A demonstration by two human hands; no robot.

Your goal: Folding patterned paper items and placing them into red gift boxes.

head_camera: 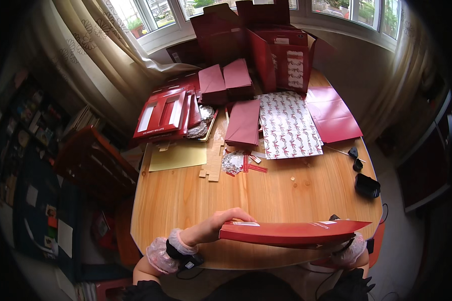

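My left hand (220,225) grips the left end of a red card wallet pack (282,232), fingers over its upper edge. The pack is held nearly edge-on above the table's near edge and bears white print and a white label. My right forearm (356,250), in a clear plastic cuff, reaches behind the pack's right end; the right hand itself is hidden there. Beyond the pack lie round printed tags (233,161), red strip stickers (257,168) and a strip of small wooden-coloured foam squares (213,161).
Red window-cut packs (162,113) are piled at left, by pink-red envelope stacks (213,81) and another stack (244,122). Patterned sheets (290,124), red card (333,113) and open red boxes (282,56) stand further back. A yellow sheet (177,156) and a black tray (367,185) flank the wooden table (263,199).
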